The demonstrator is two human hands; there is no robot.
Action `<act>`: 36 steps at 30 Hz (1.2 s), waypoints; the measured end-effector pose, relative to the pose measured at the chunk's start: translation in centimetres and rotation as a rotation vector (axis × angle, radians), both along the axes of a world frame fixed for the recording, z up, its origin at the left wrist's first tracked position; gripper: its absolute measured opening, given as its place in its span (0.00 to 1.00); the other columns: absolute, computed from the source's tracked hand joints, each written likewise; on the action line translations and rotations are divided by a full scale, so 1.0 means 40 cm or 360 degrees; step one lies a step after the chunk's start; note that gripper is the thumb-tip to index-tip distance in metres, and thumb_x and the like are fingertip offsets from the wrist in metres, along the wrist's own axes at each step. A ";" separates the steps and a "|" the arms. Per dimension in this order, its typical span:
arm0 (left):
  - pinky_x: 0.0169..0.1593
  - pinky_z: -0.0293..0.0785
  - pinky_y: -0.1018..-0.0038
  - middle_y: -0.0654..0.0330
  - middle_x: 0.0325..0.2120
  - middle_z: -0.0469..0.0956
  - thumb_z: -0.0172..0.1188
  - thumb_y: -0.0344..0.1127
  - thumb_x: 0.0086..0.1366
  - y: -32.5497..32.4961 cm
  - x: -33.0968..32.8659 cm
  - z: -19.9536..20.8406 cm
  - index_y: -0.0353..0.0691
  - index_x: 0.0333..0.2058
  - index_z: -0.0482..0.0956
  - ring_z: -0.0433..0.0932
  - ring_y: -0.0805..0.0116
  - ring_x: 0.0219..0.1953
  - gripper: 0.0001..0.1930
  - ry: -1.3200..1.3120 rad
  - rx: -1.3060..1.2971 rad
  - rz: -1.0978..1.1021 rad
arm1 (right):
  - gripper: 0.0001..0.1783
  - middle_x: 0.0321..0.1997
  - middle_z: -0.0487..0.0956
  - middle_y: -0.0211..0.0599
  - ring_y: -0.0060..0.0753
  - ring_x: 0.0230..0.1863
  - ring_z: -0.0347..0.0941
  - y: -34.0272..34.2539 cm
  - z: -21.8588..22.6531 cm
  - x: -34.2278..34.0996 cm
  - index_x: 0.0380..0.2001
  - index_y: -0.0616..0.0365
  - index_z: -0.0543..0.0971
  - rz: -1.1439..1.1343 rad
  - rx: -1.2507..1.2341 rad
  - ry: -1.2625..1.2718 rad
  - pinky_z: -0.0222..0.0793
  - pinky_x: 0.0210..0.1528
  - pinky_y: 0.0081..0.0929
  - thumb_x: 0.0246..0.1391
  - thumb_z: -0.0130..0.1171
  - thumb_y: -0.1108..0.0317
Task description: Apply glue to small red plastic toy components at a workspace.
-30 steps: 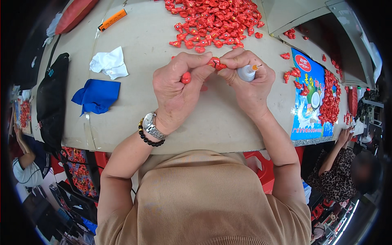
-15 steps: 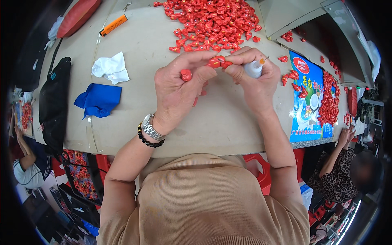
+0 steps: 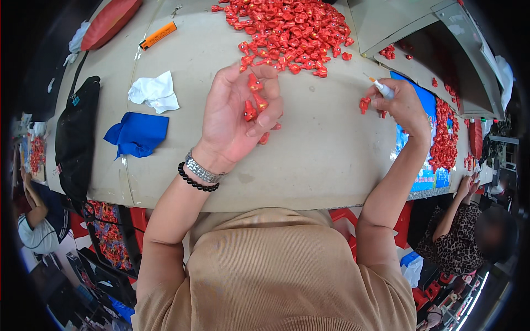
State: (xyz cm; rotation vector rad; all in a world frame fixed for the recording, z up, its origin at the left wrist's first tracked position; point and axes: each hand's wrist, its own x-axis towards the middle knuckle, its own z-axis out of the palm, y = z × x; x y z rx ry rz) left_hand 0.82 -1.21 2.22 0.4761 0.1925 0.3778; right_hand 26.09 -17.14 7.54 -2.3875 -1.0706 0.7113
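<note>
My left hand [image 3: 234, 118], palm up, has its fingers curled round several small red figures [image 3: 259, 101] with yellow and dark marks. More red shows below its fingers. Over to the right, my right hand [image 3: 407, 107] grips a small white squeeze bottle [image 3: 385, 91] with an orange neck and a thin needle tip pointing up and left. Right by those fingertips is a red figure [image 3: 364, 105]; whether they pinch it or it lies on the table cannot be told. Beyond my hands spreads a large heap of the same red figures [image 3: 298, 36].
A blue printed sheet [image 3: 425, 179] bears more red figures at the right, beside a grey metal stand [image 3: 395, 22]. To the left lie a blue cloth [image 3: 138, 135], a white tissue [image 3: 157, 91], an orange box-like stick [image 3: 158, 35] and a black bag [image 3: 77, 138]. Two people sit at the sides.
My hands have parted. The right one has moved right with the bottle, toward the blue sheet; the left has turned palm up, figures in it. The figure pinched between both hands is no longer there.
</note>
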 end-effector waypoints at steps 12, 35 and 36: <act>0.18 0.55 0.82 0.60 0.30 0.72 0.50 0.42 0.70 -0.012 0.010 -0.009 0.41 0.44 0.72 0.61 0.76 0.21 0.12 0.0136 -0.0367 0.0182 | 0.23 0.37 0.72 0.28 0.18 0.40 0.67 0.089 -0.039 -0.183 0.49 0.54 0.65 0.0259 0.1022 0.0710 0.64 0.43 0.19 0.49 0.56 0.81; 0.17 0.51 0.84 0.65 0.22 0.69 0.49 0.49 0.69 -0.004 -0.001 -0.021 0.43 0.40 0.74 0.58 0.81 0.18 0.16 0.0003 -0.0113 0.0085 | 0.18 0.35 0.82 0.42 0.36 0.39 0.79 0.104 -0.050 -0.210 0.32 0.64 0.80 0.0577 0.1815 -0.0450 0.77 0.38 0.26 0.32 0.70 0.83; 0.17 0.51 0.84 0.65 0.22 0.69 0.49 0.49 0.69 -0.005 0.000 -0.020 0.43 0.40 0.74 0.58 0.81 0.18 0.16 0.0006 -0.0114 0.0082 | 0.18 0.35 0.82 0.42 0.36 0.39 0.79 0.105 -0.049 -0.212 0.33 0.64 0.80 0.0595 0.1801 -0.0478 0.77 0.38 0.26 0.32 0.69 0.84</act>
